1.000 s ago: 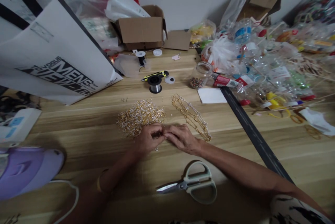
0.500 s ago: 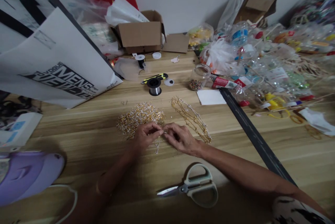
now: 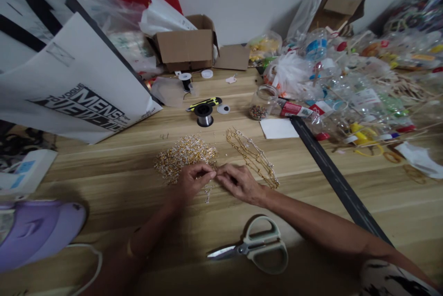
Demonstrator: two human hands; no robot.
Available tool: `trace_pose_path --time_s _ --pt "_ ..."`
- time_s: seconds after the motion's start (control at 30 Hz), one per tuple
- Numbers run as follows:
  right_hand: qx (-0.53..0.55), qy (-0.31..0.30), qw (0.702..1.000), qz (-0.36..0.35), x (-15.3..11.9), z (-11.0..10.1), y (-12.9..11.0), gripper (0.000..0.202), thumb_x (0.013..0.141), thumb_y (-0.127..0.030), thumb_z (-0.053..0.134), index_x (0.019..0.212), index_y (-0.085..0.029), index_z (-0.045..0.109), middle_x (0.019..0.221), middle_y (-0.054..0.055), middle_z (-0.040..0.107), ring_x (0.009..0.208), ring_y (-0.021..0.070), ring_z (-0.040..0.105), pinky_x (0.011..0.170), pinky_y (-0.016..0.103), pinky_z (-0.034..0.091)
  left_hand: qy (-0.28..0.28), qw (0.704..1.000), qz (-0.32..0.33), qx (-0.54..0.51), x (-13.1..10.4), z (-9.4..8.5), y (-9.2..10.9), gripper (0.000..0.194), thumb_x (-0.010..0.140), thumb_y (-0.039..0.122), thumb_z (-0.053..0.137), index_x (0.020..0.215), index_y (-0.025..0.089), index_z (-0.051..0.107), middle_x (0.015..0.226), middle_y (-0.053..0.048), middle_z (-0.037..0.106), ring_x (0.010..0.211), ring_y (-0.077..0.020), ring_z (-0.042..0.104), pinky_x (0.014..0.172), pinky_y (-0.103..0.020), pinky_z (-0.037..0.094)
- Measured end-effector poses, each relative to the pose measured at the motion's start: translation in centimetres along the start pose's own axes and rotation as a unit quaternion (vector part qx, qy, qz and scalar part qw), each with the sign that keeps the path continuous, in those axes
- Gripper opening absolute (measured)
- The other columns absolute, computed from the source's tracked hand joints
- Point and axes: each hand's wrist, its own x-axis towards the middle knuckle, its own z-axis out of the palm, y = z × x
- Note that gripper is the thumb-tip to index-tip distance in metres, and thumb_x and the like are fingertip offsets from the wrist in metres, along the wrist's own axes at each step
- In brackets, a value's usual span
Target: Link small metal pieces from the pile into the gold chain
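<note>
My left hand (image 3: 196, 181) is closed in a pinch beside the pile of small gold and silver beads (image 3: 185, 154). A short silver beaded chain (image 3: 207, 193) trails down from its fingertips. My right hand (image 3: 240, 183) meets it from the right, thumb and forefinger pressed together, their tips touching or nearly touching the left ones. What lies between the right fingertips is too small to make out. Just beyond the right hand, several finished-looking gold and silver beaded chains (image 3: 254, 157) lie side by side. Closer to me rests a pair of scissors (image 3: 251, 247), blades slightly apart.
Behind the beads stand a wire spool (image 3: 204, 116), a yellow-black utility knife (image 3: 207, 103) and a jar of beads (image 3: 260, 104). A large white bag (image 3: 76, 79) fills the left; plastic bottles (image 3: 360, 88) crowd the right. A purple appliance (image 3: 44, 231) sits front left.
My right fingertips have closed in slightly against the left ones, and the small ring-like glint between them is no longer visible. The arms and the other things have stayed in place.
</note>
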Motion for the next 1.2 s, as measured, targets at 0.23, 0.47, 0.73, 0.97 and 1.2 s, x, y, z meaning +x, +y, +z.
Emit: trace_pose_path --time_s 0.23,0.47,0.73,0.97,1.2 --pt "0.014 0.007 1.0 0.004 0.1 0.2 0.2 0.011 0.088 -0.021 0.051 0.086 -0.015 0.06 0.064 -0.001 0.054 0.053 0.0082 0.045 0.053 0.019 0.035 0.002 1.0 0.011 0.017 -0.1 0.0 -0.2 0.016 0.074 0.025 0.063 0.064 0.013 0.061 0.064 -0.003 0.059 0.063 -0.0137 0.054 0.061 -0.025 0.041" --pt "0.043 -0.009 0.999 0.03 0.3 0.2 0.0 0.013 0.087 -0.022 0.053 0.082 -0.015 0.061 0.061 -0.003 0.05 0.052 0.0075 0.041 0.052 0.019 0.033 0.006 1.0 0.024 0.018 -0.2 0.1 -0.2 0.014 0.074 0.024 0.063 0.065 0.014 0.061 0.065 -0.002 0.058 0.064 -0.0135 0.054 0.062 -0.024 0.042" --pt "0.068 -0.049 0.996 0.039 0.3 0.1 -0.2 0.011 0.085 -0.02 0.052 0.079 -0.015 0.06 0.058 -0.004 0.043 0.053 0.0081 0.04 0.052 0.019 0.032 -0.088 0.985 0.006 0.152 0.1 -2.2 -0.2 0.014 0.077 0.025 0.059 0.075 0.014 0.067 0.07 -0.002 0.064 0.065 -0.0124 0.056 0.062 -0.022 0.041" --pt "0.11 -0.039 0.988 0.099 0.2 0.1 0.0 0.01 0.085 -0.022 0.053 0.079 -0.015 0.058 0.056 -0.006 0.039 0.049 0.0064 0.034 0.049 0.018 0.029 -0.146 0.935 0.061 0.317 0.0 -2.8 0.2 0.009 0.074 0.016 0.059 0.073 0.014 0.067 0.067 -0.001 0.06 0.06 -0.0113 0.054 0.059 -0.022 0.039" --pt "0.128 -0.028 0.984 0.124 0.2 0.1 0.2 0.012 0.085 -0.025 0.053 0.078 -0.015 0.056 0.055 -0.006 0.04 0.049 0.0064 0.035 0.047 0.017 0.028 -0.185 0.885 0.15 0.399 -0.4 -1.8 -0.3 0.014 0.083 0.018 0.054 0.075 0.015 0.066 0.076 -0.004 0.064 0.076 -0.0169 0.057 0.072 -0.028 0.041"
